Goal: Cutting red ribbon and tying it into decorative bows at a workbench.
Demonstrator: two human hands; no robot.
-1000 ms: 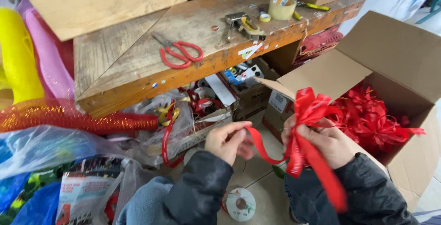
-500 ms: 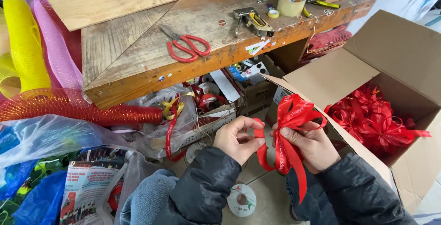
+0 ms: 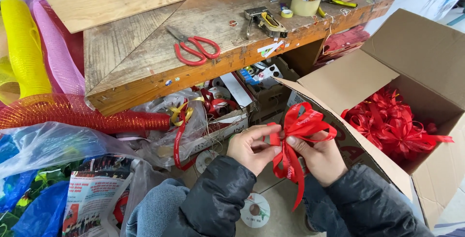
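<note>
Red scissors (image 3: 196, 50) lie on the wooden bench (image 3: 145, 67); an open carton (image 3: 426, 67) of red bows stands at right. Between them, my left hand (image 3: 252, 147) and right hand (image 3: 315, 157) pinch the looped red ribbon bow (image 3: 302, 125), tails hanging.

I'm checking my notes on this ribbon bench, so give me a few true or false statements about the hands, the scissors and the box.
1. Both hands, left hand and right hand, hold the red ribbon bow. True.
2. The red-handled scissors lie inside the cardboard box. False: they lie on the wooden bench.
3. The box holds red bows. True.
4. The tape roll sits on the floor. False: it stands on the bench.
</note>
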